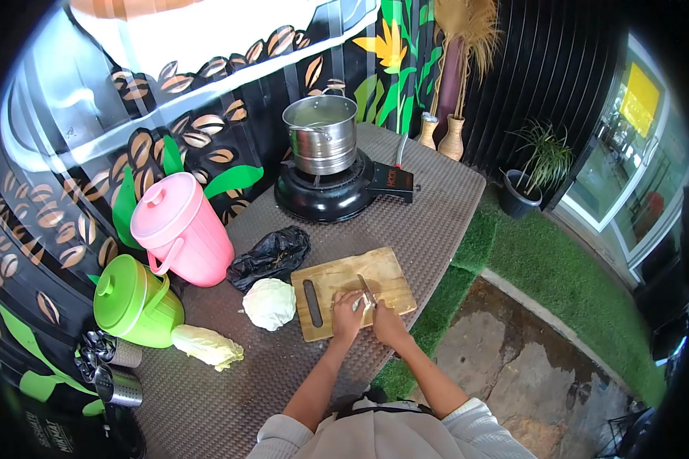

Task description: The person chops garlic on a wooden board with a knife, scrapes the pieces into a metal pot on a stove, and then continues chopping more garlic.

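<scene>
wooden board (375, 264): is backing the blade beneath both grips
knife (364, 285): right hand (389, 323) is clamping its handle, steering
pale piece (367, 303): left hand (347, 315) is pinching it beside the blade, likely steadying it

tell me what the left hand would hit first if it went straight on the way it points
The left hand would likely meet the knife blade first, close by its fingertips, then pass over the cutting board. Blade height is hard to judge.
</scene>
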Demonstrator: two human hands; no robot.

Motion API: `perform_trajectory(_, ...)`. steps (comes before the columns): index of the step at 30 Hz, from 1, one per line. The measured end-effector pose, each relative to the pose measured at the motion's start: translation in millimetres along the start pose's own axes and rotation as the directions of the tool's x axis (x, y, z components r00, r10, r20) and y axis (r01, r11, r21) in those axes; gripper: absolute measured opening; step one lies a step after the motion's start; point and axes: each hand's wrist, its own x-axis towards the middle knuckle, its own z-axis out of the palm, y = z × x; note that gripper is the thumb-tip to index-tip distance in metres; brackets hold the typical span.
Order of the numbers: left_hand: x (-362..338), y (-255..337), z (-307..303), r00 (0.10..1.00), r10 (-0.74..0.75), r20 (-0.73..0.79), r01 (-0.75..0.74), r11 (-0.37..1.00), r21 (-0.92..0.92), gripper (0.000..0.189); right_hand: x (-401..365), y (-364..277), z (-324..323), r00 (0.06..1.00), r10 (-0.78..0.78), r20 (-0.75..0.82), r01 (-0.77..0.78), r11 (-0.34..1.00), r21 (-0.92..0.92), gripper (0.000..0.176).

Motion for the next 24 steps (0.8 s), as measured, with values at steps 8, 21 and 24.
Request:
perform_trajectory(8, 3.9, -6.0, -0.7, 0.999, 0.041, 0.013, -0.041, 0.999, -0.006, 0.017, -22.9, -10.0, 19.6, 0.993, 0.118, -0.029, -0.118, 0.993, 0.005, 0.027)
perform_trajectory(21, 3.6, -7.5, -1.3, 0.999, 0.038, -0.007, -0.038, 0.998, -0.042, 0.012, -18.4, -6.3, 24.5, 0.993, 0.047, -0.108, -0.059, 0.991, -0.117, 0.026)
perform_trajectory(24, 2.4, -9.2, -0.7, 1.000, 0.024, -0.003, -0.024, 0.998, -0.060, 0.012, -9.3, -6.5, 23.9, 0.992, 0.103, -0.070, -0.108, 0.991, -0.074, 0.026)
